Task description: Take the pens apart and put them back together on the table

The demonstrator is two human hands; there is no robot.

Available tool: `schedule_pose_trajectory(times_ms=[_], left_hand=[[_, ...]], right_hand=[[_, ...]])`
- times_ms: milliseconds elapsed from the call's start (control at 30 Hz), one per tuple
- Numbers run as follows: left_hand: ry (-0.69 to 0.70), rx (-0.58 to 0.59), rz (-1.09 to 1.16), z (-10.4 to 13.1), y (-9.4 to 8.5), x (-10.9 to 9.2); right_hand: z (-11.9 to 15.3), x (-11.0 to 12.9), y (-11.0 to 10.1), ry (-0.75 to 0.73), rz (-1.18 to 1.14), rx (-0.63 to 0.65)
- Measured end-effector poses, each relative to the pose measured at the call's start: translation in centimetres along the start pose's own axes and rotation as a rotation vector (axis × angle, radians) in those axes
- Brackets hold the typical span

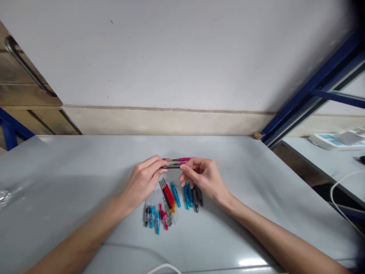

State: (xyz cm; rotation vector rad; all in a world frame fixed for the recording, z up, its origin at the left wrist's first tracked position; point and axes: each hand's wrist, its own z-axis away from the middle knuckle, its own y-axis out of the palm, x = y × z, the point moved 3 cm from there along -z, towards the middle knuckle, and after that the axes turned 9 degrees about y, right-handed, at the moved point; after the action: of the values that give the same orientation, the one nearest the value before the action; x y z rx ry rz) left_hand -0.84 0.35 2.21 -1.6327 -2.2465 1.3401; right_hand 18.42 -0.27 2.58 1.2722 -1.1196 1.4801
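Observation:
A thin dark rod, like a pen part [173, 167], runs level between my two hands. My left hand [146, 177] pinches its left end and my right hand [203, 177] pinches its right end. Just behind the fingers lie pens with pink parts [184, 159], partly hidden. Nearer to me are refills with red and black tubes [169, 194], a blue pen barrel [175, 195], and clear barrels with black, blue and red ends [152, 217]. Blue barrels [187, 196] and dark grey barrels [196, 199] lie under and in front of my right hand.
The grey table [85, 163] meets a pale wall [171, 57]. A blue metal frame [302, 91] stands at the right, beside a white device [336, 140] and cable [336, 201]. Clear plastic [4, 198] lies far left. Another white cable [164, 267] crosses the front edge.

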Motion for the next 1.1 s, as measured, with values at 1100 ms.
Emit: schedule_pose_trajectory(times_ms=[1100], left_hand=[[-0.758, -0.447, 1.398, -1.1, -0.4, 0.0]], right_hand=[[1.8, -0.1, 3.5, -0.473, 0.682, 0.232]])
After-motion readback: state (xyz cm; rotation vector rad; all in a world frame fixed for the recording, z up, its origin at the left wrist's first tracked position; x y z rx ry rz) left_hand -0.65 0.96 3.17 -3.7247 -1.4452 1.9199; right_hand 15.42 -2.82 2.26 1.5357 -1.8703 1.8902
